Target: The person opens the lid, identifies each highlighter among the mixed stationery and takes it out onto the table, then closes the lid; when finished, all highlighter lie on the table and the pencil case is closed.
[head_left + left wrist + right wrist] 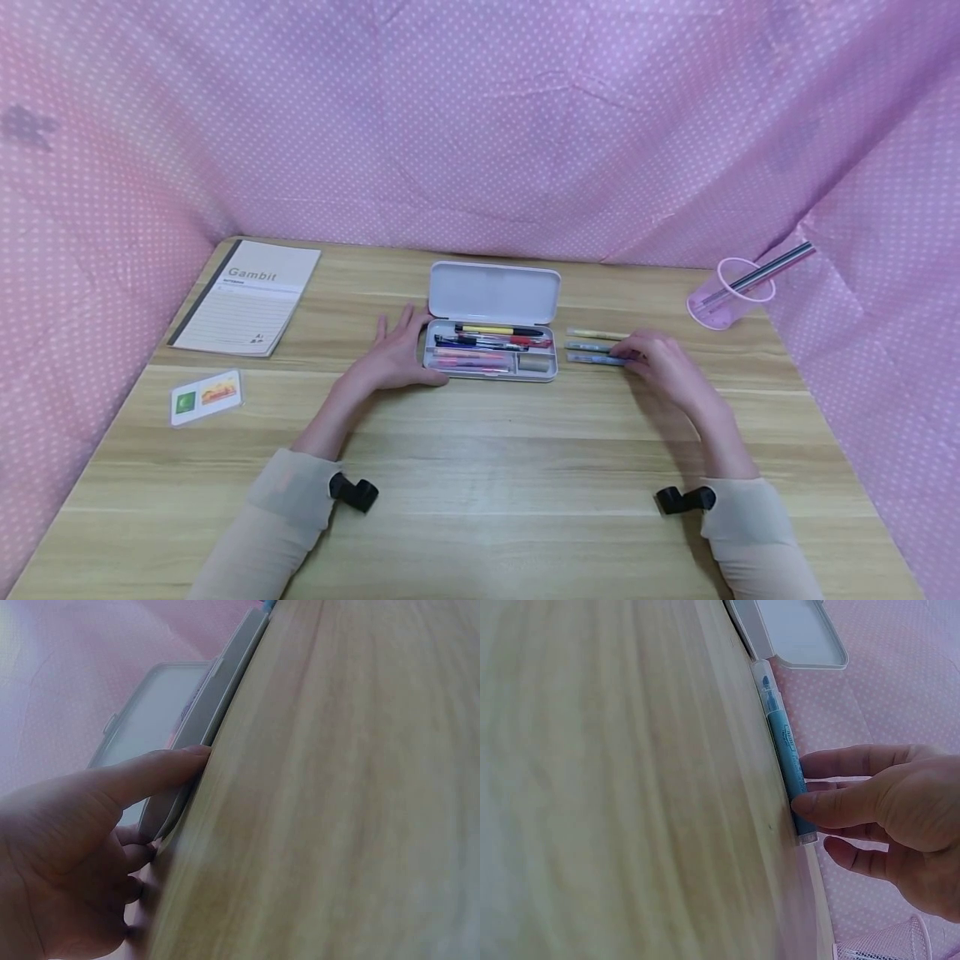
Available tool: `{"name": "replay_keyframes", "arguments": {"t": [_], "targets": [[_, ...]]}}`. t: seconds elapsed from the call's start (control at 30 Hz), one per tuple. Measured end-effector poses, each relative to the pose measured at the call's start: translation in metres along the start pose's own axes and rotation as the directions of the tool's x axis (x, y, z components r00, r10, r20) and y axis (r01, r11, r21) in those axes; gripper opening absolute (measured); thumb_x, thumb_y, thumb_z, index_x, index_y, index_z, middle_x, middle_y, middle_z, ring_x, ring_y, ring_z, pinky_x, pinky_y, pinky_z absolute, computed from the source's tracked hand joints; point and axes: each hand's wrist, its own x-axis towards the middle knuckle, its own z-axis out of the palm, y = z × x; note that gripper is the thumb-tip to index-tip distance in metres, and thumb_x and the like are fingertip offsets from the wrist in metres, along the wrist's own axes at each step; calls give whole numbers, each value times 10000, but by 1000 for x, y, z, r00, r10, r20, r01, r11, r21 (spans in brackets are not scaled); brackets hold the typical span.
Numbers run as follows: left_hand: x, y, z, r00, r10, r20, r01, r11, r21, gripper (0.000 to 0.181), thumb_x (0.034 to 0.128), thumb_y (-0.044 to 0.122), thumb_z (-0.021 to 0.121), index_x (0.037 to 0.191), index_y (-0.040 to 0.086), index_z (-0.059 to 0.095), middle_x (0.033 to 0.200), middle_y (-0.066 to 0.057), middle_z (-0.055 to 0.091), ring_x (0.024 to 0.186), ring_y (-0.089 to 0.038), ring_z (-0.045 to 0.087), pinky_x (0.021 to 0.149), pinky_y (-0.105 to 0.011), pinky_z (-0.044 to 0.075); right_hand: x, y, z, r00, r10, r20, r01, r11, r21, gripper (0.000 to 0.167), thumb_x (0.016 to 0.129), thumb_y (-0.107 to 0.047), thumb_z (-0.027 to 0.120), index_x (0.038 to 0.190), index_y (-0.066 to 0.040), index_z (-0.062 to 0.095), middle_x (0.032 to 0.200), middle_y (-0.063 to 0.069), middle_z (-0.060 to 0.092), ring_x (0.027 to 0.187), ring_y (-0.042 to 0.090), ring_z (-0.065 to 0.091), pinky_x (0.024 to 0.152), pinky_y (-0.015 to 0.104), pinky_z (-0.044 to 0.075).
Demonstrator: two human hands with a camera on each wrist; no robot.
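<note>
An open white pencil case (495, 293) lies mid-table with its lid tipped back. Inside are several pens (487, 342) and a grey block (533, 363), perhaps an eraser. My left hand (393, 354) rests at the case's left end, fingers spread; in the left wrist view its thumb (169, 769) lies along the front wall. To the right of the case, three capped markers lie side by side: one yellow (588, 332) at the back, two bluish. My right hand (663, 367) pinches the right end of the nearest blue marker (784, 742) between thumb and fingers.
A notebook (247, 300) lies at the back left, with a small card (206, 398) in front of it. At the back right, a pink mesh pen cup (712, 310) leans outward with striped pencils (772, 268) inside. Pink dotted cloth (480, 125) surrounds the table.
</note>
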Motion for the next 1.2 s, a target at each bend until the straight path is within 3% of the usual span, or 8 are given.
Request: {"name": "replay_keyframes", "arguments": {"t": [0.9,1.2], "targets": [[-1,-1,-1,1000,0,-2,0,1000,1,1076,742,456,873,1578,132,277,1738,-205,77,1620,-410,-25,1275,-626,-156,1,-2,-2,999,51,1,-51,998,49,262,825,75,770,1034,-82,784,989,84,784,902,252,735,818,482,592],[1,-2,0,1000,5,-6,-5,1000,5,1069,743,472,868,1569,114,292,1739,-196,83,1619,-418,-16,1271,-645,-143,14,-17,3,993,33,-109,-28,998,54,183,877,24,748,1047,-40,773,1005,142,780,907,312,739,829,518,606]]}}
